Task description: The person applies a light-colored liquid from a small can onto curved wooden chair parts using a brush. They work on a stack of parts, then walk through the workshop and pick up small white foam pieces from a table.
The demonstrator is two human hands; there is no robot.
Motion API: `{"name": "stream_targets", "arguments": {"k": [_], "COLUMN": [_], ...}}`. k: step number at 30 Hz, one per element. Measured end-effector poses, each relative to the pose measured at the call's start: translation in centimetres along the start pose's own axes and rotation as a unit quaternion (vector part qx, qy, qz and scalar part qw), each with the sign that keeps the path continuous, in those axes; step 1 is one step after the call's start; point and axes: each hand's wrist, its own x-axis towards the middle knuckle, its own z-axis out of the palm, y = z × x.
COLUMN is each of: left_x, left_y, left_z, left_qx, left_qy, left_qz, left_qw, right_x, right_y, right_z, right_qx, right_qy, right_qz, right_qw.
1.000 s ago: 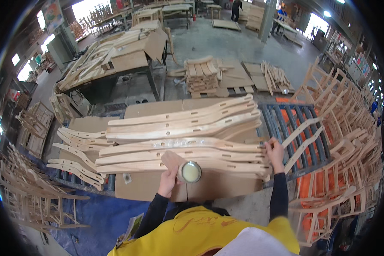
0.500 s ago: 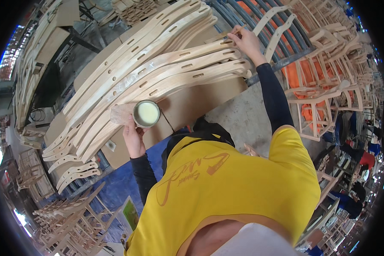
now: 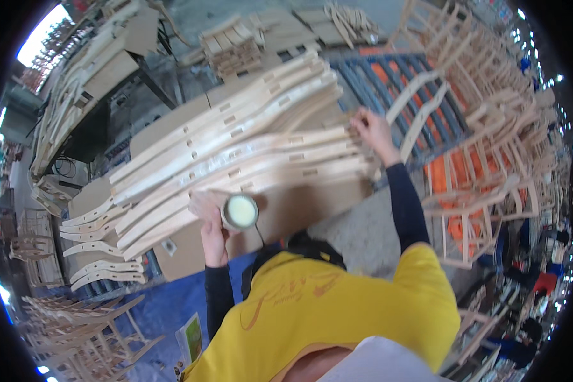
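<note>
My left hand [image 3: 214,242] is closed on a round cup [image 3: 240,212] of pale, creamy liquid, held upright with a flat wooden paddle [image 3: 204,202] beside it. This cup is above the near edge of a row of long, curved wooden chair parts [image 3: 235,173] with slots cut in them. At the right end of the row, my right hand [image 3: 374,135] has its fingers pinched on a thin stick-like tool, blurred and mostly hidden. The tool's tip is close to the slotted ends; whether it touches wood I cannot tell.
Cardboard [image 3: 299,197] lies under the wooden parts. Two curved pieces [image 3: 420,111] rest across a blue metal rack [image 3: 363,86] at the right. Wooden chair frames [image 3: 471,210] crowd the far right, and more are stacked at the lower left [image 3: 89,337]. A loaded table [image 3: 102,76] stands at the upper left.
The whole view has shifted, so the wooden parts and both hands appear lower. The cup remains in my left hand, and my right hand is still pinched at the right end of the row.
</note>
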Motion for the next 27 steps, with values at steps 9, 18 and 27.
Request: {"name": "stream_targets", "arguments": {"k": [9, 18, 27], "left_x": [0.8, 1.3, 1.6], "left_y": [-0.2, 0.1, 0.2], "left_z": [0.3, -0.9, -2.0], "left_qx": [-0.043, -0.034, -0.045], "left_qy": [-0.03, -0.047, -0.029], "left_qz": [0.013, 0.015, 0.001], "left_qw": [0.999, 0.998, 0.999], "right_x": [-0.1, -0.9, -3.3], "right_y": [2.7, 1.8, -4.5], "right_z": [-1.8, -2.5, -4.6], "right_qx": [-0.06, -0.034, 0.231], "right_qy": [0.027, 0.024, 0.193], "right_qz": [0.076, 0.105, 0.172], "right_qw": [0.995, 0.994, 0.938]}}
